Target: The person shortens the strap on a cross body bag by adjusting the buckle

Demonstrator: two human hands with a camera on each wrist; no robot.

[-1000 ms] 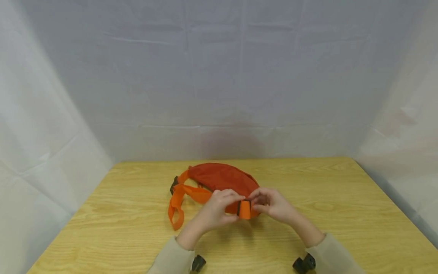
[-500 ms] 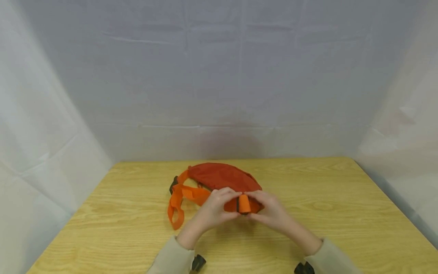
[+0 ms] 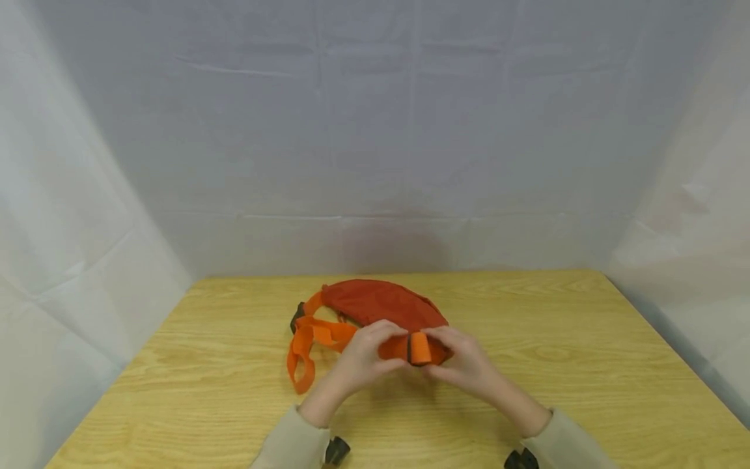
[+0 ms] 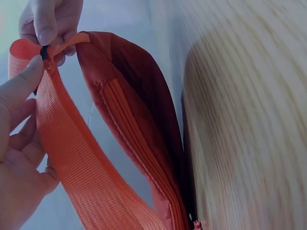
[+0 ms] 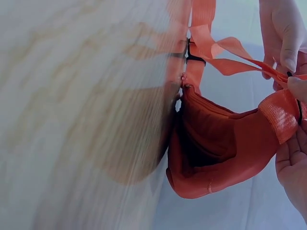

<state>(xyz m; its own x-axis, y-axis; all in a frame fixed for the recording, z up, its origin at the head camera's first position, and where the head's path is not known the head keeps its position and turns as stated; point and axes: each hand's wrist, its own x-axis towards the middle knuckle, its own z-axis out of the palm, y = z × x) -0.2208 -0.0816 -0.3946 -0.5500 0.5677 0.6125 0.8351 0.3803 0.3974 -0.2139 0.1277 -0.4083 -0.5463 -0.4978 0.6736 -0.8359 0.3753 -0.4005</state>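
Note:
A red waist bag with an orange webbing strap lies on the table, its near end raised toward my hands. My left hand pinches the strap at a black slider, thumb on one side and fingers on the other. Facing it, my right hand pinches the same spot from the right. Between the two hands stands a short orange loop of strap. The right wrist view shows the slider edge-on, partly covered by fingers. A zip line runs along the bag.
Left of the bag, the free strap curls on the wood-grain table, near a black buckle. Pale sheeting hangs behind the table and at both sides. Dark wrist devices sit below the sleeves.
My right hand has come from loosely curled beside the loop to pinching it. The orange loop looks shorter and has lifted slightly. My left hand has shifted only a little.

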